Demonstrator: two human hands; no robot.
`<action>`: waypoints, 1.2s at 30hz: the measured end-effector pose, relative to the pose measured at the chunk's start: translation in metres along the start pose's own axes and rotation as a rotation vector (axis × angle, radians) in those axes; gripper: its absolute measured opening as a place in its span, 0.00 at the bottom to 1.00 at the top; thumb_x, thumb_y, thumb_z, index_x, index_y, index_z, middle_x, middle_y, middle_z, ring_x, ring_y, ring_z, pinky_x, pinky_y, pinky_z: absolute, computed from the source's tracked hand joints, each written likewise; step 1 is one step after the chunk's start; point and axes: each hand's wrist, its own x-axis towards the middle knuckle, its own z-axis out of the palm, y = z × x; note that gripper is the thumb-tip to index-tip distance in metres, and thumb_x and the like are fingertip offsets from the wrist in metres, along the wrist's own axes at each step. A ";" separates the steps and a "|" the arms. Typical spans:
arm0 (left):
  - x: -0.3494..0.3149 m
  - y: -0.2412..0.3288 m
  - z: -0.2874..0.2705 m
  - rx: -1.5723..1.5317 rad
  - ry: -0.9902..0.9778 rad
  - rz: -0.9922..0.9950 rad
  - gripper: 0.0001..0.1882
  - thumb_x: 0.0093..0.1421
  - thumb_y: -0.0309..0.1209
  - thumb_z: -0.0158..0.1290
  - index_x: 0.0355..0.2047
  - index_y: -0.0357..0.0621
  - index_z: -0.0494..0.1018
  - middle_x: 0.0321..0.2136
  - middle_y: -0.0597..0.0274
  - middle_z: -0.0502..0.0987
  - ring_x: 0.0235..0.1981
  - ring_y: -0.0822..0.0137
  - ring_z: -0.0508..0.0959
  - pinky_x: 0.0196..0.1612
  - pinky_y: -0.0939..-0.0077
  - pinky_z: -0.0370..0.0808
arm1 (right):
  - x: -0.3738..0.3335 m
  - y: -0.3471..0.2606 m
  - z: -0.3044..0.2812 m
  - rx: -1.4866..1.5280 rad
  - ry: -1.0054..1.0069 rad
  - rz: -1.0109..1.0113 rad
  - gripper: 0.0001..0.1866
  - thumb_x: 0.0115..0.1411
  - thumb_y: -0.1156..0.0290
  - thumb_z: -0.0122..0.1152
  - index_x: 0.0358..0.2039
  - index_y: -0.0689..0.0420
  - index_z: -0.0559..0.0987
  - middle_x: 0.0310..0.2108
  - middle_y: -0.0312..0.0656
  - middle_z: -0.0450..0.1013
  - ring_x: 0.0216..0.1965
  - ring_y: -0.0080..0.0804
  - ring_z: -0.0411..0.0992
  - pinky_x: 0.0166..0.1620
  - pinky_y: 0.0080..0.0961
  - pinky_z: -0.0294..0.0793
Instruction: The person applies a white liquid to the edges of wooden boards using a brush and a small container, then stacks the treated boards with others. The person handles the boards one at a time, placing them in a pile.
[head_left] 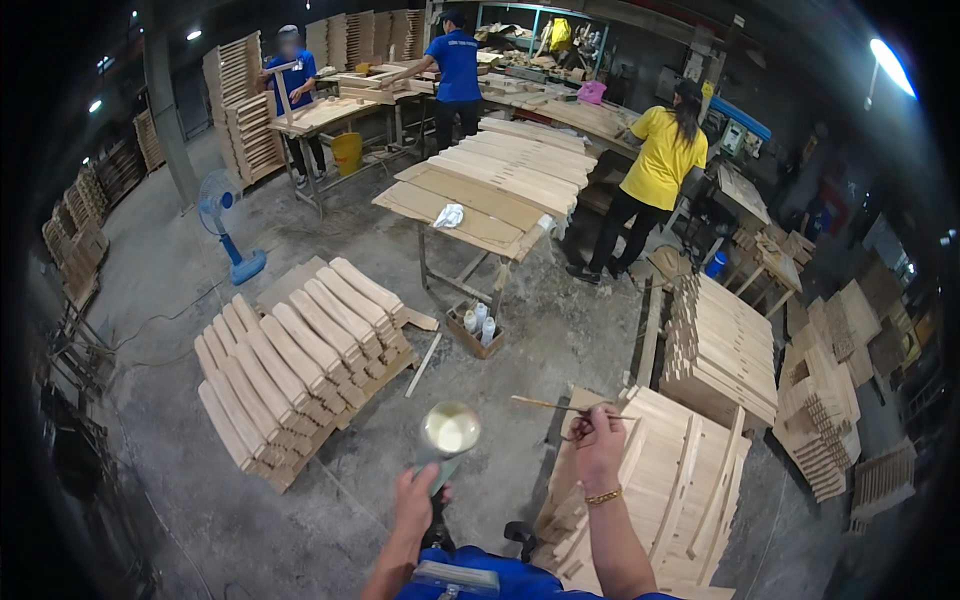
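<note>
My left hand (416, 500) is closed round the grey-green handle of a round cup (451, 430) with creamy white liquid inside. Between the fingers of my right hand (599, 445) is a thin wooden stick (545, 403), held roughly level and pointing left. A yellow bracelet circles that wrist. Below and beside my right hand lies a stack of pale wooden boards (668, 480), with narrow strips across its top. The stick is above the left edge of this stack, and the cup is over the floor to the left of it.
Curved wooden pieces (300, 345) are stacked at left. A box of bottles (475, 330) stands on the floor ahead, before a table (470, 205) with boards. A blue fan (225, 225) stands at far left. One person in yellow (665, 160) and two in blue work farther back.
</note>
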 end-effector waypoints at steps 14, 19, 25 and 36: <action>0.376 0.075 0.230 0.340 -0.416 0.007 0.15 0.54 0.37 0.51 0.25 0.33 0.72 0.16 0.61 0.72 0.16 0.73 0.71 0.20 0.80 0.67 | 0.308 -0.059 0.064 -0.475 -0.130 -0.464 0.08 0.53 0.86 0.51 0.35 0.64 0.69 0.35 0.49 0.70 0.33 0.31 0.73 0.36 0.24 0.75; 0.479 0.066 0.317 0.545 -0.485 0.165 0.15 0.56 0.36 0.50 0.23 0.33 0.73 0.16 0.62 0.73 0.16 0.74 0.72 0.21 0.80 0.68 | 0.463 -0.072 0.050 -1.071 -0.212 -0.693 0.05 0.51 0.80 0.59 0.29 0.63 0.72 0.24 0.42 0.73 0.27 0.24 0.74 0.29 0.16 0.73; 0.586 0.069 0.408 0.486 -0.305 0.136 0.15 0.56 0.36 0.50 0.23 0.33 0.73 0.16 0.61 0.74 0.16 0.75 0.72 0.20 0.82 0.67 | 0.649 -0.055 0.035 -0.544 -0.043 -0.077 0.04 0.56 0.76 0.53 0.29 0.62 0.69 0.24 0.43 0.72 0.23 0.28 0.72 0.27 0.21 0.73; 0.776 0.047 0.503 0.110 0.045 0.048 0.15 0.57 0.37 0.48 0.22 0.36 0.71 0.15 0.62 0.72 0.16 0.75 0.70 0.21 0.81 0.66 | 0.923 -0.032 0.078 -0.115 -0.286 0.319 0.03 0.55 0.82 0.50 0.29 0.61 0.71 0.30 0.44 0.71 0.35 0.37 0.73 0.37 0.27 0.76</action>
